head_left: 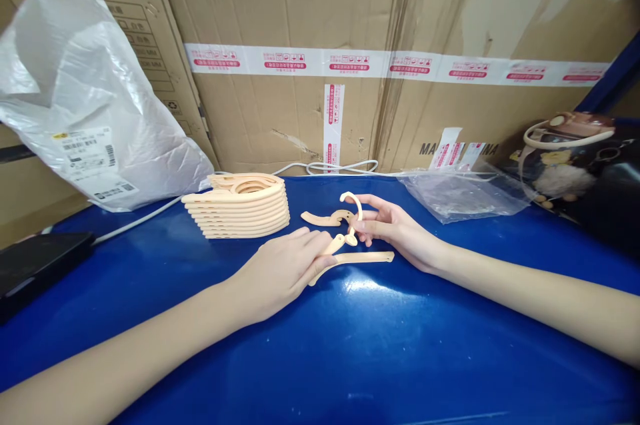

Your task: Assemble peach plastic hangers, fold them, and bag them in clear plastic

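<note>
Near the middle of the blue table, my left hand point(287, 270) is closed on a cream plastic hanger arm point(363, 257); its palm side is hidden. Between thumb and fingers, my right hand point(395, 228) pinches a cream hanger hook point(358, 205), its curve pointing up and left. The round foot of the hook is close to the rounded end of a piece at my left fingertips; whether they touch I cannot tell. Another curved hanger arm point(323, 219) lies on the table just behind both hands. A neat stack of cream folding hangers point(237, 212) stands left of it.
A white plastic mailer bag point(100, 105) leans at the back left, above a black device point(43, 268). Large cardboard boxes point(290, 5) wall off the back, with a white cable point(345, 166) along their base. A clear plastic bag point(460, 192) and a transparent cup point(560, 165) are at right.
</note>
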Motion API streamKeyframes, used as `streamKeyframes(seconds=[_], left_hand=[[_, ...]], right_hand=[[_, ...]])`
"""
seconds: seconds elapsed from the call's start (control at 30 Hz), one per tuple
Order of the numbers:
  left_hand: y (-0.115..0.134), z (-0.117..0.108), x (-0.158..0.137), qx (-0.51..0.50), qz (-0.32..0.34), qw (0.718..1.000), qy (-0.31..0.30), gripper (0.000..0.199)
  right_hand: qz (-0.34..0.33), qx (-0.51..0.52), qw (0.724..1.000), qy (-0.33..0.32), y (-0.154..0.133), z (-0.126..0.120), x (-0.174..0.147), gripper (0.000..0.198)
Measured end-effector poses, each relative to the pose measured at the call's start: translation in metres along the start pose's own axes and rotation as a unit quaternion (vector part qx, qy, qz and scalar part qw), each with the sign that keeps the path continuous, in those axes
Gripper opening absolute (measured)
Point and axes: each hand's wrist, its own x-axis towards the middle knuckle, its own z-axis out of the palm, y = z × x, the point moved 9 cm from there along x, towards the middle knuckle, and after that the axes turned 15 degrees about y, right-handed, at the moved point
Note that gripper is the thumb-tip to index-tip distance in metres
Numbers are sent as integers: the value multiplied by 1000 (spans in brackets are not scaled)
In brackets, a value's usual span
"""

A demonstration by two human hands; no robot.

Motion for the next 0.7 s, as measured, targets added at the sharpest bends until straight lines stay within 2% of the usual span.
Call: streamKeyframes(seconds=[0.27,0.57,0.7], left_hand=[[8,0,2,14,47,999,1,36],[14,-1,2,54,86,994,26,44],[18,-5,2,82,107,990,48,46]], right_hand=[[3,15,1000,-4,0,1,0,47],[-13,5,1000,-20,2,2,0,47],[-16,-14,1000,-6,2,0,1,49]])
